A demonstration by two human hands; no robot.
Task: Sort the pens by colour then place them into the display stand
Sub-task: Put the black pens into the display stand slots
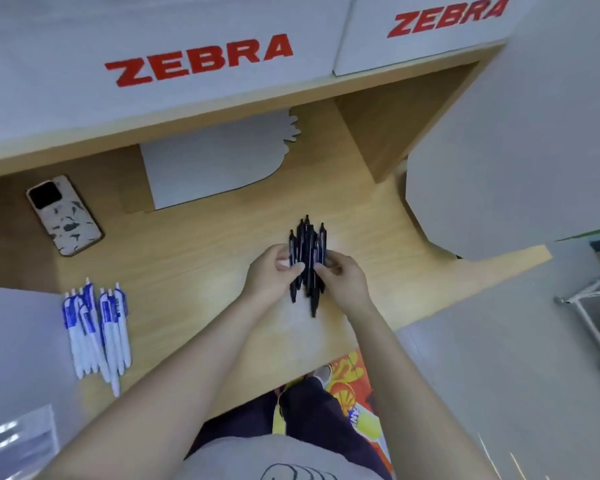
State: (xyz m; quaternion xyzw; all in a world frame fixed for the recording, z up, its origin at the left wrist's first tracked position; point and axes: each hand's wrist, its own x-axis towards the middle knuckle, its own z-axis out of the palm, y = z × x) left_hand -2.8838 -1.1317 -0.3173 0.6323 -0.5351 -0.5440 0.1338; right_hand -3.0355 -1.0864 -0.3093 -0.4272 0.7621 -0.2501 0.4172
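Black pens (307, 261): bundled mid-desk, your left hand (269, 271) and right hand (343, 277) curled round them from both sides, fingers pinching the barrels. White-and-blue pens (96, 332) grouped well left. Phone (65, 216) farther back-left, white card (215, 161) beyond.

Head camera looks steeply down onto desk (201, 258).

Phone (65, 216) face-down on wooden desk (194, 251) — white ZEBRA-lettered boxes (146, 64) above.
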